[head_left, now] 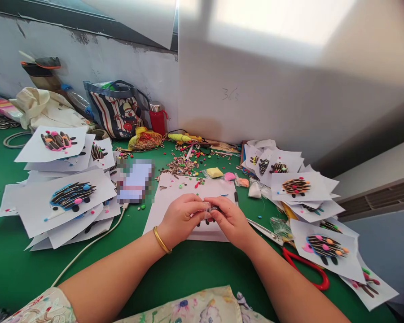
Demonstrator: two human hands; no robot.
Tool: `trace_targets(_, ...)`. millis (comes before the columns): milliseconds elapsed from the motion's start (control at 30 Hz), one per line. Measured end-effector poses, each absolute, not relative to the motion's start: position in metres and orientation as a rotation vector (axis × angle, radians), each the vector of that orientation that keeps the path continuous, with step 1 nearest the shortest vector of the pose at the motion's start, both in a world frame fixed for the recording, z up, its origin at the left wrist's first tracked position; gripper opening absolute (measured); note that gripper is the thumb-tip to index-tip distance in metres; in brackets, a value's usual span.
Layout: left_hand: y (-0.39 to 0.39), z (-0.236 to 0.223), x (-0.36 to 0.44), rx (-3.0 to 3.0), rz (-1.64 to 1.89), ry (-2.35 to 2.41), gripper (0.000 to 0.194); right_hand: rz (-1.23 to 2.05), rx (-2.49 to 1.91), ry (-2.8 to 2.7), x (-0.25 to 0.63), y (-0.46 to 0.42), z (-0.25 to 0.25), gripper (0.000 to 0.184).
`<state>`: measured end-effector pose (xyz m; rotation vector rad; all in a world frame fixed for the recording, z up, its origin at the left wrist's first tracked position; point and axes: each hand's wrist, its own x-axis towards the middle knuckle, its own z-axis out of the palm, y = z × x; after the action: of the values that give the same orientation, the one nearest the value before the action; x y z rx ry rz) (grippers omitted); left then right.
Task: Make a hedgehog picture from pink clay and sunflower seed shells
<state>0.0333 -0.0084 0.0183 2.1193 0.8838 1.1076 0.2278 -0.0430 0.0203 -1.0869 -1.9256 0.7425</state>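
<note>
Over a sheet of white paper (185,229), my two hands meet fingertip to fingertip. My left hand (183,217) is closed in a pinch on a small clear plastic wrapper (207,208). My right hand (230,222) pinches a small dark lump (216,208) at the wrapper's other side; the fingers hide much of both. Below the fingertips, a few dark pieces show on the paper. Colored bits and sunflower seeds (180,166) lie at the sheet's far edge. A black pen (236,199) rests by its right side, near packets of yellow clay (214,172) and pink clay (229,176).
Stacks of seed-hedgehog pictures stand at left (67,220) and right (326,249). Red-handled scissors (306,267) lie beside my right forearm. A phone (136,181) with a white cable (90,244) sits left of the paper. Behind are a striped bag (116,110) and red bottle (157,119).
</note>
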Motion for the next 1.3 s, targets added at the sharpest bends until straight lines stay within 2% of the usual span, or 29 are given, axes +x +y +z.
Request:
trace_targets(433, -0.0101, 0.0209, 0.0361, 2.218, 1.053, 0.95, 0.012, 0.644, -1.1, -1.92, 0.2244, -0.0432, 0.024, 0.033)
trace_targets(767, -0.0096, 0.0239, 0.0335, 2.39, 1.239, 0.947, 0.009, 0.553, -1.083, -1.889, 0.2206, -0.0449, 0.0243, 0.031)
trace_targets(1067, -0.0091, 0.0217, 0.035, 2.399, 1.195, 0.909, 0.008, 0.552, -1.091, -1.907, 0.2192, -0.0454, 0.0252, 0.025)
trace_targets(1300, -0.0104, 0.0219, 0.0343, 2.422, 1.239, 0.905, 0.01, 0.459, -1.073, -1.93, 0.2218, -0.0454, 0.0263, 0.032)
